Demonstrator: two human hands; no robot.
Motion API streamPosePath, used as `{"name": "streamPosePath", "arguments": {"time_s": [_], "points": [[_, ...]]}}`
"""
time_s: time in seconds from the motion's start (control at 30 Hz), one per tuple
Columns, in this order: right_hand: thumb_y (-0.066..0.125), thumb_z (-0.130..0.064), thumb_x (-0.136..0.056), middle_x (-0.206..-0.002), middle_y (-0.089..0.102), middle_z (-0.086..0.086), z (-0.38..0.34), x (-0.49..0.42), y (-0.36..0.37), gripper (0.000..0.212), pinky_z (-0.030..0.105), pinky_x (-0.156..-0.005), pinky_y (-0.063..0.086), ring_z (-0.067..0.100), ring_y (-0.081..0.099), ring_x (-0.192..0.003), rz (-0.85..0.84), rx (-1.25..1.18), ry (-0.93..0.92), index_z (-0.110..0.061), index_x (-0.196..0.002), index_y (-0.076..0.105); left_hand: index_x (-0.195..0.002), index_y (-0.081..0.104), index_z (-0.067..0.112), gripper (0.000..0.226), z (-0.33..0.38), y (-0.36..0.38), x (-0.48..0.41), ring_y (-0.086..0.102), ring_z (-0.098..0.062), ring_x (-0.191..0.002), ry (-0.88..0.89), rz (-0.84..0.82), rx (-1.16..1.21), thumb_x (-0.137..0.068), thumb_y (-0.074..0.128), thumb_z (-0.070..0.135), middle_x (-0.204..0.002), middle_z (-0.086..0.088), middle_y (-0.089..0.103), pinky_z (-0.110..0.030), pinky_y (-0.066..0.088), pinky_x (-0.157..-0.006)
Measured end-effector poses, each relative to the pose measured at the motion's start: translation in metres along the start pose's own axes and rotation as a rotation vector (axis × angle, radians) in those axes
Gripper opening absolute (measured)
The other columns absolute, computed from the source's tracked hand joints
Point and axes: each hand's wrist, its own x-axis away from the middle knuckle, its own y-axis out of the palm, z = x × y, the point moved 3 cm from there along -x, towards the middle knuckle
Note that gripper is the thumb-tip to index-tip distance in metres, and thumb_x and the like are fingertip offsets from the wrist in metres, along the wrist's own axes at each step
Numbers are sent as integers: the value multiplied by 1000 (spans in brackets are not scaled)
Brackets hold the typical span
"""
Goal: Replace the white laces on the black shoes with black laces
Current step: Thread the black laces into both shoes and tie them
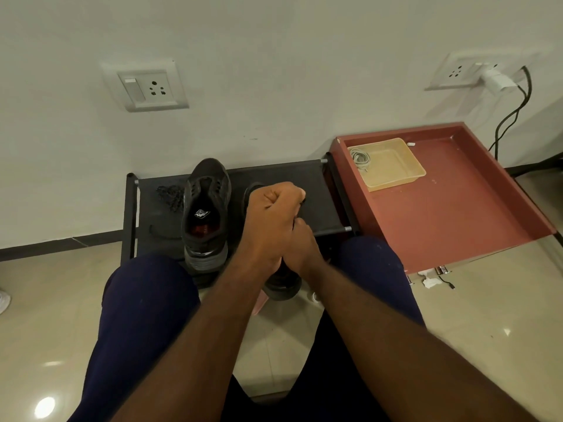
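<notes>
Two black shoes stand on a black fabric rack [316,190]. The left shoe [207,208] has no lace and its opening faces me. Both hands cover most of the right shoe [281,284]; only its toe and heel show. My left hand [271,217] is curled into a fist over that shoe, and what it grips is hidden. My right hand [301,242] sits just below it with fingers curled at the shoe's top; a dark bit shows at its fingertips. A bundled black lace [170,196] lies on the rack left of the shoes. White laces [359,158] lie coiled in a yellow tray [393,169].
The yellow tray rests in a red drawer-like tray [457,202] to the right of the rack. A wall with two sockets stands close behind; a charger and black cable [515,111] hang at the right one. My knees flank the rack on a tiled floor.
</notes>
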Motion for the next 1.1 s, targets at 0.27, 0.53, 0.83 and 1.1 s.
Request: {"name": "streamPosePath", "arguments": {"time_s": [0.27, 0.53, 0.83, 1.1], "points": [[41, -28, -100, -104, 58, 1, -3, -2, 0, 18, 47, -79, 56, 21, 59, -91, 4, 112, -4, -25, -100, 59, -45, 39, 19, 53, -10, -9, -6, 28, -5, -40, -35, -34, -66, -94, 55, 4, -44, 4, 32, -13, 31, -45], [42, -16, -100, -117, 52, 6, -2, -5, -3, 28, 47, -94, 51, 24, 55, -104, -49, 103, 3, -16, -116, 66, -62, 50, 15, 33, -13, -63, -16, 49, -13, -49, -267, 210, 228, -95, 53, 12, -48, 3, 43, -32, 53, -70], [44, -15, -101, -117, 53, 8, -7, -8, -1, 24, 48, -93, 51, 27, 56, -104, -15, 139, 33, -13, -112, 65, -58, 50, 18, 39, -2, -41, -1, 46, -13, -47, -357, 267, 255, -97, 55, 18, -48, 1, 45, -36, 51, -74], [55, -25, -98, -101, 68, 6, -2, -23, -19, 18, 45, -87, 56, 25, 66, -93, 111, -84, 90, -16, -102, 71, -82, 71, 11, 39, 5, -68, -4, 69, -11, -64, -87, 156, -790, -99, 51, 39, -69, -2, 71, -42, 59, -75]]}}
